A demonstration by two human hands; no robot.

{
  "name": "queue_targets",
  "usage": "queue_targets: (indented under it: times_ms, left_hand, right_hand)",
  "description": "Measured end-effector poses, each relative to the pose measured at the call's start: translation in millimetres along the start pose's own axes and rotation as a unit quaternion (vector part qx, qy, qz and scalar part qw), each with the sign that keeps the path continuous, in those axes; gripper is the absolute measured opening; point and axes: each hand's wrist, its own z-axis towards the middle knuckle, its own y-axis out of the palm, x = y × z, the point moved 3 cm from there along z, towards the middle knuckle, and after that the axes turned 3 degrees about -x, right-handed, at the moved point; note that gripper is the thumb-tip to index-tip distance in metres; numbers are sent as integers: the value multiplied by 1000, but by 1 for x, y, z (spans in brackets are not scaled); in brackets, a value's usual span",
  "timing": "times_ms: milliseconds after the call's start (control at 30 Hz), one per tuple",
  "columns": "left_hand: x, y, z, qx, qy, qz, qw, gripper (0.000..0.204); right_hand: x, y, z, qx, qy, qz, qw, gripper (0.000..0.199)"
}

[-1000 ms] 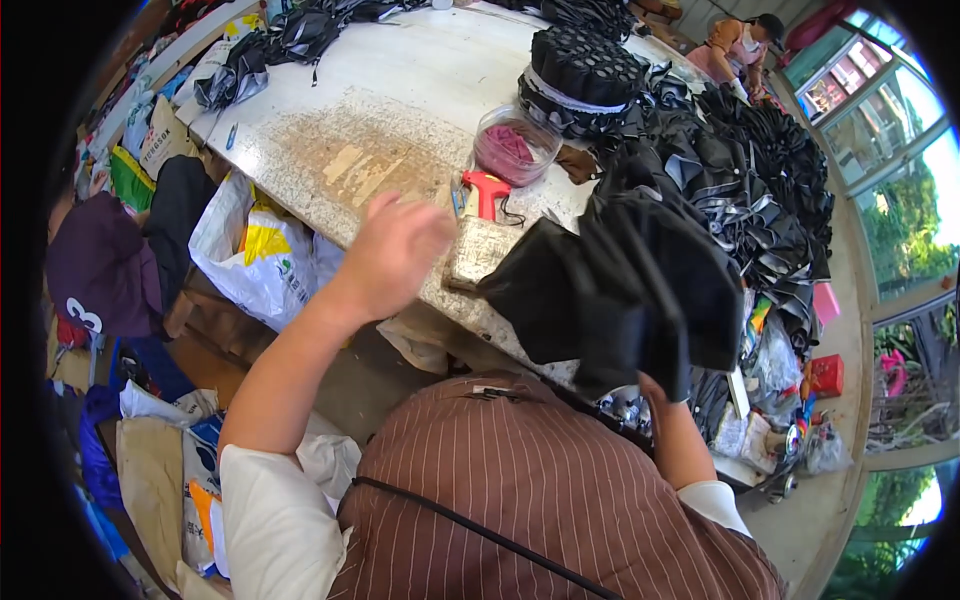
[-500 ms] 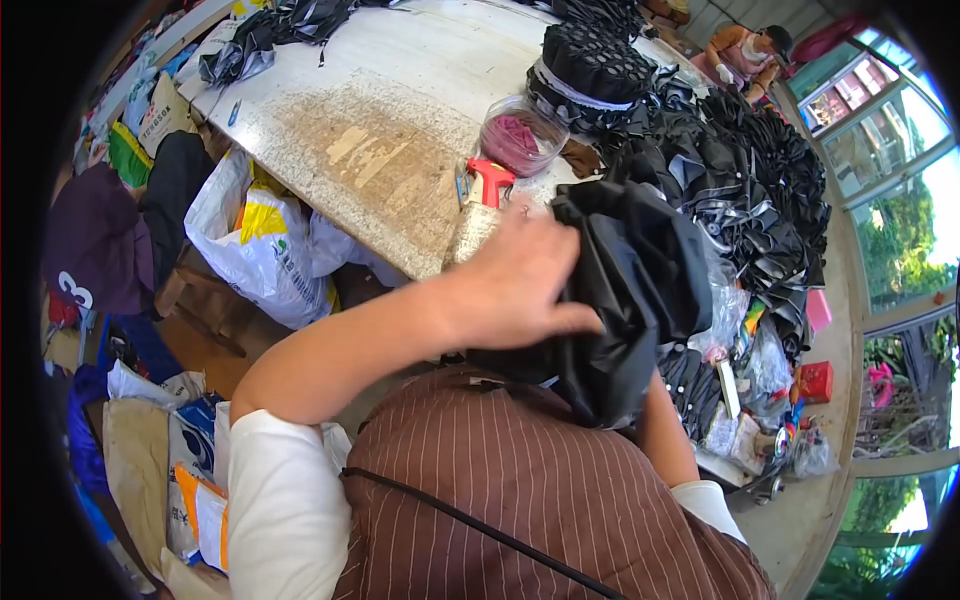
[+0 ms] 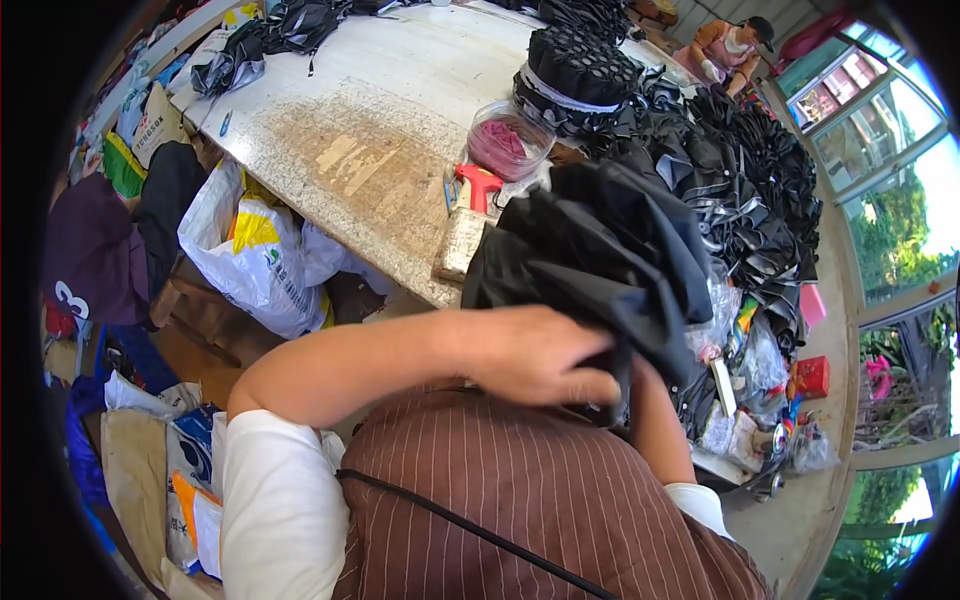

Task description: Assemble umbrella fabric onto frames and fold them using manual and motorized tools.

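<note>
A black umbrella (image 3: 600, 250) with loosely gathered, pleated cloth is held up in front of my chest, its folds fanned toward the table. My left hand (image 3: 535, 352) reaches across to its lower edge, slightly blurred, with fingers bent round the cloth near the bottom of the folds. From the lower right comes my right forearm (image 3: 660, 425), passing behind the umbrella; the cloth hides my right hand and its fingers. The umbrella's handle is hidden too.
A worn white table (image 3: 380, 100) bears a red-handled tool (image 3: 478, 187), a clear tub (image 3: 508, 140) with pinkish contents, and a tied bundle of black umbrellas (image 3: 580, 75). More black umbrellas (image 3: 740, 180) are heaped at right. A white bag (image 3: 255, 250) hangs at left. Another person (image 3: 725, 50) sits far right.
My left hand has moved down from the umbrella's upper left side to its lower edge, closing there. The cloth has spread out wider to the left.
</note>
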Motion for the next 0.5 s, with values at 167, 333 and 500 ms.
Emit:
queue_targets:
  times_ms: [167, 333, 500]
  left_hand:
    - [33, -57, -40, 25, 63, -469, 881, 61]
    - [-17, -48, -28, 34, -160, 94, 982, 58]
    - [49, -60, -10, 31, 81, -607, 790, 50]
  right_hand:
    - [29, -10, -28, 16, -12, -30, 999, 44]
    - [65, -6, 16, 2, -41, -45, 998, 43]
    - [87, -8, 9, 22, -52, -82, 995, 42]
